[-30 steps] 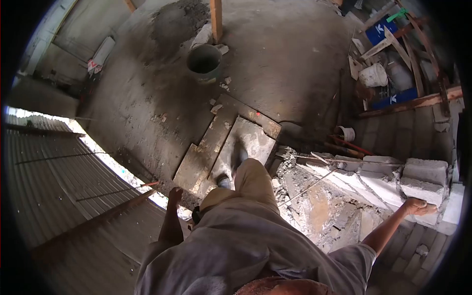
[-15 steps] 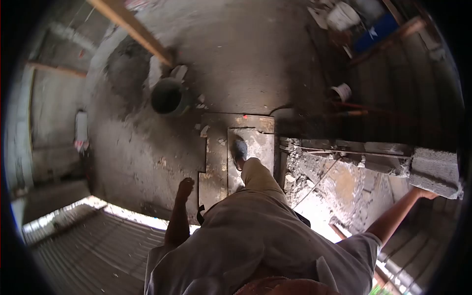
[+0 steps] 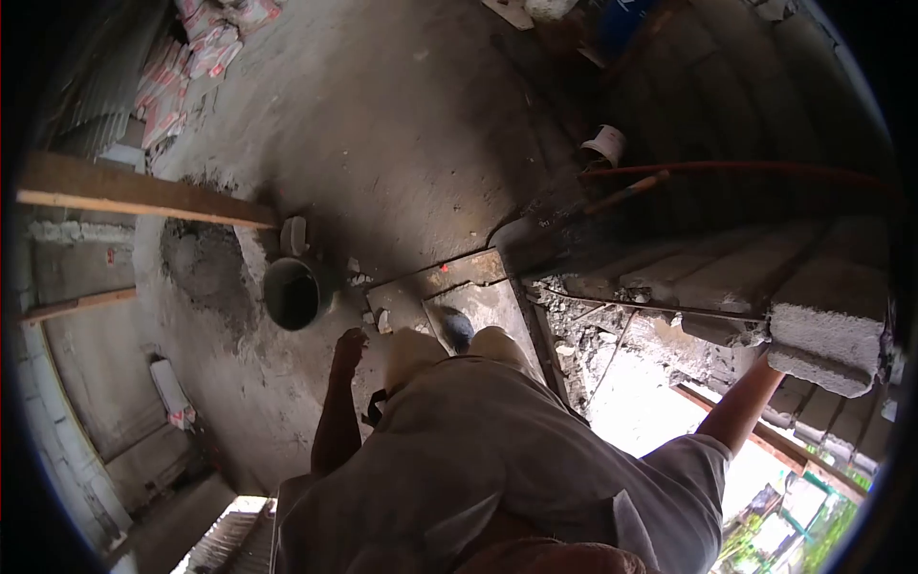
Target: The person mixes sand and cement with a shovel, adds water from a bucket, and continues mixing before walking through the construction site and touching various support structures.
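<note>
My left hand (image 3: 351,344) hangs beside my body above the grey floor, its fingers curled in, and nothing shows in it. A dark bucket (image 3: 293,293) stands on the floor ahead of that hand. On the right, my arm stretches out to the rough, pale concrete end of a block wall (image 3: 827,346). Only the wrist edge of my right hand (image 3: 773,365) shows there, against the wall's near side; its fingers are hidden behind the concrete. My shoe rests on a flat pale board (image 3: 488,308) below me.
A wooden post (image 3: 143,198) slants in from the left. Bags (image 3: 196,57) are piled at the upper left. A white pail (image 3: 604,145) lies near a wooden-handled tool (image 3: 626,192) and a red line (image 3: 746,166). Rubble (image 3: 574,325) lies along the opening on the right.
My view has turned and shifted, so the bucket appears closer to my left hand. My right hand has slipped out of sight behind the wall end; my left hand stays curled.
</note>
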